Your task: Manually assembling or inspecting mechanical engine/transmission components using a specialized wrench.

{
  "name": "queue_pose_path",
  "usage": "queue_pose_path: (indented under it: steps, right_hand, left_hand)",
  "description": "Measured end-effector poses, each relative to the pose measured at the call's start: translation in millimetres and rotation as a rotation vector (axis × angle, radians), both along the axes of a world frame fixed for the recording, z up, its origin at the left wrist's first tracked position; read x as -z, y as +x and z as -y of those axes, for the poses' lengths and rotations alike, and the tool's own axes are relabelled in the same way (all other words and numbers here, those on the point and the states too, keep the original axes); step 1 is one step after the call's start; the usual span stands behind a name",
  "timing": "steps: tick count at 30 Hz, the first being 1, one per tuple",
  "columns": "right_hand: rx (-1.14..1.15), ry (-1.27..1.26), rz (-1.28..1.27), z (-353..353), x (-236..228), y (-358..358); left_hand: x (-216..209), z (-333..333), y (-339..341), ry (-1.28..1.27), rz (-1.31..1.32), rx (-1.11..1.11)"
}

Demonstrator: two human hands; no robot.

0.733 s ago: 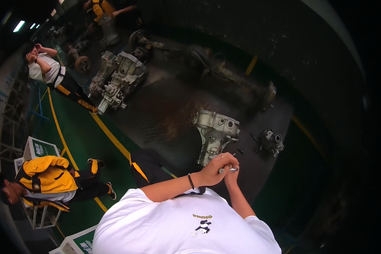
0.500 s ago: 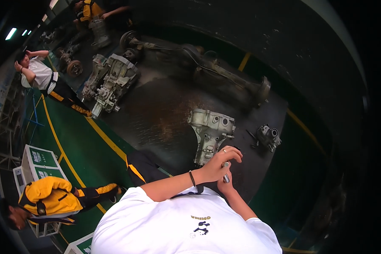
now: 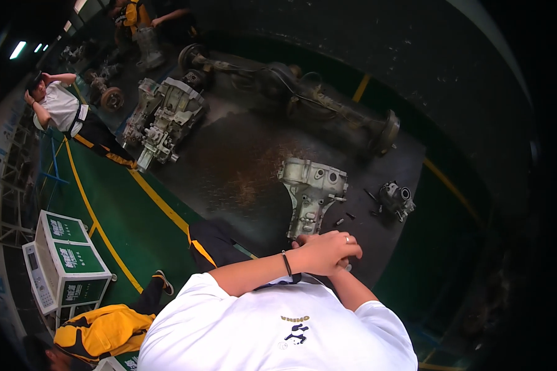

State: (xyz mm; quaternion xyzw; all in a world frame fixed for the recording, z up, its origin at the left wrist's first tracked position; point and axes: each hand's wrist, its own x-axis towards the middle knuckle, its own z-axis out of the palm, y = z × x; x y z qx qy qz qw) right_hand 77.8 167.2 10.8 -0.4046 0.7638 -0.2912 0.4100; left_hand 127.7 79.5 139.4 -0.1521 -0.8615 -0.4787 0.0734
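My left hand (image 3: 328, 252), with a ring on one finger, lies across my right hand (image 3: 301, 240) in front of my shirt. Its fingers curl downward, and what they close on is hidden. Most of my right hand is covered; only some fingertips and the wrist show. A silver cylindrical piece (image 3: 348, 268) sticks out beneath the hands beside my right wrist. Just beyond the hands stands a pale metal gearbox housing (image 3: 312, 185) with round holes. Two small loose parts, one a little metal piece (image 3: 339, 222), lie to its right.
A smaller metal assembly (image 3: 397, 201) sits at the right of the dark platform (image 3: 229, 139). A long axle (image 3: 297, 93) spans the back; a larger gearbox (image 3: 170, 120) stands left. People in white (image 3: 62, 105) and yellow (image 3: 105, 331) are at left, near a white-green cabinet (image 3: 74, 260).
My hands have drawn closer to my body, with the left covering more of the right and the silver piece. The yellow-jacketed person has moved down and right in the view.
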Motion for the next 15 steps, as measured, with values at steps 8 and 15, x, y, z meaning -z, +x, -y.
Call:
queue_pose_path:
  steps: [8,15]
  right_hand:
    - [0.697,-0.372,0.167,7.2,36.6,9.1]
    - [0.677,-0.736,0.993,-11.0,69.8,7.1]
  left_hand:
    - [-15.2,10.7,18.7,0.539,0.004,0.152]
    - [10.5,14.6,22.4,0.722,0.079,-0.135]
